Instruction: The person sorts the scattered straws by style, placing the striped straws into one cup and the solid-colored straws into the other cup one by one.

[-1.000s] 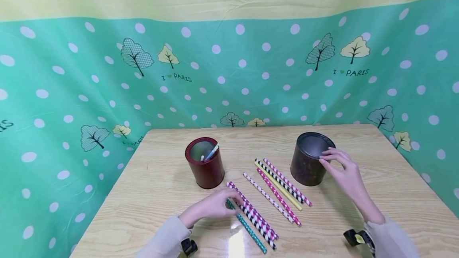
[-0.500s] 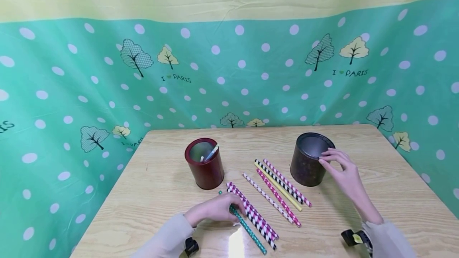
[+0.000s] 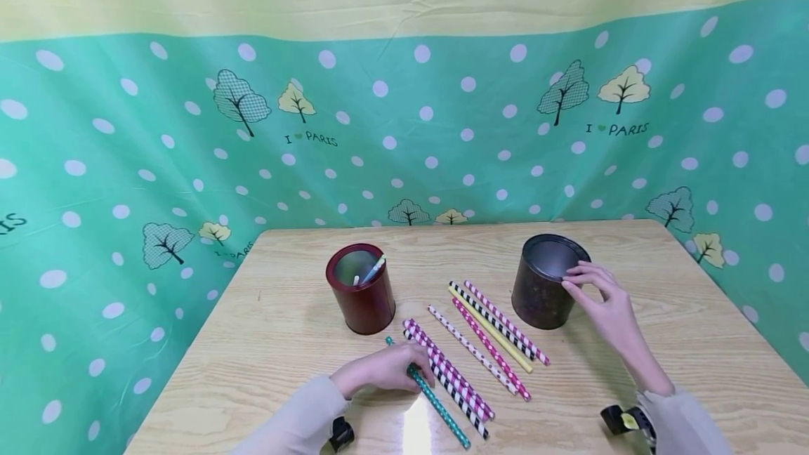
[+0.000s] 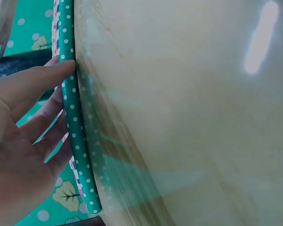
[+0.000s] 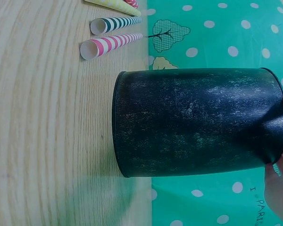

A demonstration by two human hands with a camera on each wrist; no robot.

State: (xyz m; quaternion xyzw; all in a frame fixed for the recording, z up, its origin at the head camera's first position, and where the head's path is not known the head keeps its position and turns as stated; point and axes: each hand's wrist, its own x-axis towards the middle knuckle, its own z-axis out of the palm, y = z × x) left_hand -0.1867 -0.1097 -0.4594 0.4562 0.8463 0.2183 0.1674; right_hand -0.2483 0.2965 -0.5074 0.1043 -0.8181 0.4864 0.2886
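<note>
My left hand (image 3: 395, 368) pinches a green paper straw with white dots (image 3: 444, 413) at the near middle of the table. In the left wrist view, the thumb lies against this green straw (image 4: 74, 117), with fingers behind it. Right beside it lie a black-and-white striped straw (image 3: 477, 424) and purple-and-white straws (image 3: 451, 369). At the right, my right hand (image 3: 609, 311) holds a dark round can (image 3: 537, 297) by its rim, thumb at the outer edge. The can stands upright; its dark side (image 5: 198, 122) fills the right wrist view.
A dark red can (image 3: 366, 307) with a few straws inside (image 3: 374, 269) stands at the left. Between the cans lie a yellow straw (image 3: 505, 335), a pink dotted straw (image 3: 487, 343), a white spotted straw (image 3: 464, 339) and striped straws (image 3: 505, 318). A patterned curtain (image 3: 404, 125) hangs behind the table.
My left hand has shifted slightly right and taken the green straw between its fingers; the straw's far end now shows beyond the hand. The neighbouring straws moved a little. The right hand stays put.
</note>
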